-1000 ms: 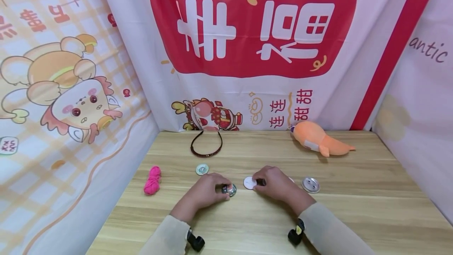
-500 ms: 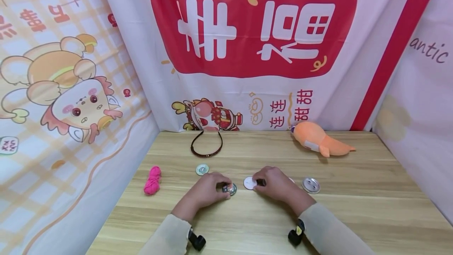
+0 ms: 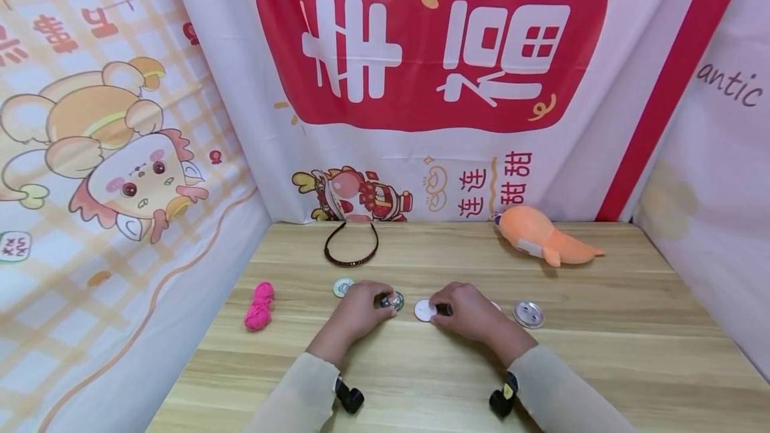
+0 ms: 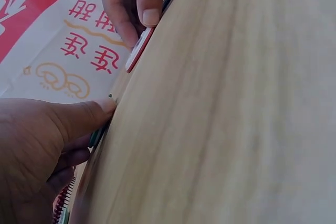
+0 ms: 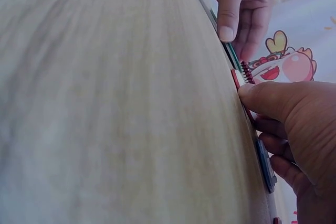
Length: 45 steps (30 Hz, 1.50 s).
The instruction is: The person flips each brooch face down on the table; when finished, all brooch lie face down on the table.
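My left hand (image 3: pixel 363 309) pinches a dark green round pin badge (image 3: pixel 398 301) between thumb and fingers, low over the wooden table. Just to its right, my right hand (image 3: pixel 466 309) grips the edge of a white round badge (image 3: pixel 424 311); the left wrist view shows this white badge (image 4: pixel 137 51) with a red rim. A pale green badge (image 3: pixel 341 286) lies behind my left hand, partly covered by it. Beyond my right wrist rests a badge with its silver back (image 3: pixel 529 314) upward. Part of another badge (image 5: pixel 266 166) shows beside the right fingers in the right wrist view.
A dark beaded headband (image 3: pixel 351 262) lies at the back of the table (image 3: pixel 421 379). To the left sits a pink yarn skein (image 3: pixel 259 306). An orange plush toy (image 3: pixel 544 236) is at the back right, against the printed cloth wall (image 3: pixel 433 146).
My left hand has shifted away from me and slightly right, carrying the dark green badge level with the white one. My right hand has stayed in place.
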Each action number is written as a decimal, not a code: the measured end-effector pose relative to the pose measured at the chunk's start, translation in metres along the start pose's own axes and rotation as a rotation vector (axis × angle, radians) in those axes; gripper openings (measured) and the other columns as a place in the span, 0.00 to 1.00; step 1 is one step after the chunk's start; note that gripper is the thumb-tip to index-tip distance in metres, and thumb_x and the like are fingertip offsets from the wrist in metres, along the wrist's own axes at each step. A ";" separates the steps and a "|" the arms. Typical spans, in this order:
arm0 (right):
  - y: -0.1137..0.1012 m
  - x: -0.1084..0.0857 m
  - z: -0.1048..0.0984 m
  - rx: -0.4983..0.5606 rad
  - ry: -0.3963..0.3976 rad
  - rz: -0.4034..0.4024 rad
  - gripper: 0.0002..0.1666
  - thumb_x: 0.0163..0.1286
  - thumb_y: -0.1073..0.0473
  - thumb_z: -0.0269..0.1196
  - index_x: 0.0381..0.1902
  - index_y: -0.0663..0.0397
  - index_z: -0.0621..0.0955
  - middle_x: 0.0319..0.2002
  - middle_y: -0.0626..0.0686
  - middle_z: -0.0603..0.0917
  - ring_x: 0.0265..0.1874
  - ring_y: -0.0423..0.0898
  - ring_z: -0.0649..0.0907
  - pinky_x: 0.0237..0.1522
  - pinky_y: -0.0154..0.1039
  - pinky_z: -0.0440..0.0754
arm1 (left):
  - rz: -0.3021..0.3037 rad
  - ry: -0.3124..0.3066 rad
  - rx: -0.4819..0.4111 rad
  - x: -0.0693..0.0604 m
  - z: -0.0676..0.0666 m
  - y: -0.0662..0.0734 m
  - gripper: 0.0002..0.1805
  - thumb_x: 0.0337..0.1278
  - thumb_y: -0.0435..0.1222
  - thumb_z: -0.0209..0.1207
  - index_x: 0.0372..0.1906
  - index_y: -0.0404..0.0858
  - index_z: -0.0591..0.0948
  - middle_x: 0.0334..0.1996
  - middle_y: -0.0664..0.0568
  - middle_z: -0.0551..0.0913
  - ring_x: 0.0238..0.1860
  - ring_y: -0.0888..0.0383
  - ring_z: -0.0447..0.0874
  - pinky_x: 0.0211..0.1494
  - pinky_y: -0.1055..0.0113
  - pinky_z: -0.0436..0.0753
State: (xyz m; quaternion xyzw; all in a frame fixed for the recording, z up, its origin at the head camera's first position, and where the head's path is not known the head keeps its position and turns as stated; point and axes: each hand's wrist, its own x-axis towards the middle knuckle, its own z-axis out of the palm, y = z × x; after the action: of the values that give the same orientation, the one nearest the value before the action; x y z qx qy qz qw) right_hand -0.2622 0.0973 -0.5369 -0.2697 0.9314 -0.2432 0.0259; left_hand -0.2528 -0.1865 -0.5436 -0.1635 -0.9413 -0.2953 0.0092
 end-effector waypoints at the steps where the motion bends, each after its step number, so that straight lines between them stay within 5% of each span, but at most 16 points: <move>1: 0.000 0.000 0.000 0.000 0.000 0.000 0.17 0.70 0.48 0.78 0.55 0.40 0.92 0.54 0.45 0.92 0.55 0.44 0.87 0.62 0.49 0.89 | 0.001 0.005 0.000 0.001 0.000 0.000 0.22 0.66 0.45 0.76 0.62 0.45 0.90 0.61 0.49 0.90 0.65 0.47 0.85 0.73 0.47 0.83; 10: -0.005 0.002 -0.001 0.026 0.002 0.010 0.23 0.69 0.46 0.79 0.59 0.45 0.91 0.55 0.45 0.91 0.56 0.44 0.86 0.66 0.51 0.87 | 0.016 0.003 -0.019 0.001 0.001 -0.003 0.15 0.66 0.45 0.76 0.54 0.49 0.92 0.56 0.52 0.91 0.63 0.49 0.86 0.72 0.48 0.83; 18: -0.022 0.019 0.006 0.054 0.044 -0.122 0.22 0.70 0.52 0.77 0.59 0.51 0.90 0.55 0.48 0.92 0.59 0.49 0.87 0.67 0.52 0.85 | 0.028 -0.026 -0.052 0.000 0.000 -0.011 0.19 0.67 0.44 0.75 0.60 0.51 0.91 0.60 0.53 0.90 0.66 0.49 0.85 0.75 0.47 0.81; 27: -0.033 0.040 0.024 0.008 0.048 -0.189 0.11 0.68 0.52 0.78 0.46 0.43 0.90 0.33 0.44 0.87 0.41 0.42 0.80 0.49 0.44 0.81 | 0.052 -0.022 -0.048 -0.001 0.001 -0.018 0.17 0.68 0.45 0.74 0.60 0.56 0.91 0.59 0.57 0.90 0.66 0.52 0.85 0.75 0.49 0.81; 45: -0.036 0.047 0.036 -0.014 0.085 -0.190 0.09 0.73 0.50 0.75 0.48 0.43 0.92 0.47 0.41 0.93 0.52 0.44 0.86 0.60 0.45 0.87 | 0.109 -0.005 -0.029 -0.002 0.000 -0.017 0.14 0.68 0.46 0.74 0.56 0.55 0.92 0.57 0.57 0.91 0.62 0.54 0.87 0.72 0.50 0.84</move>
State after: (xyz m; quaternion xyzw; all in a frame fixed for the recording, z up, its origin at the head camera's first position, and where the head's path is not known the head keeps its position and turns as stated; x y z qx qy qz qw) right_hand -0.2777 0.0307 -0.5476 -0.3466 0.9035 -0.2490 -0.0386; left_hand -0.2562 -0.2004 -0.5528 -0.2152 -0.9266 -0.3077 0.0205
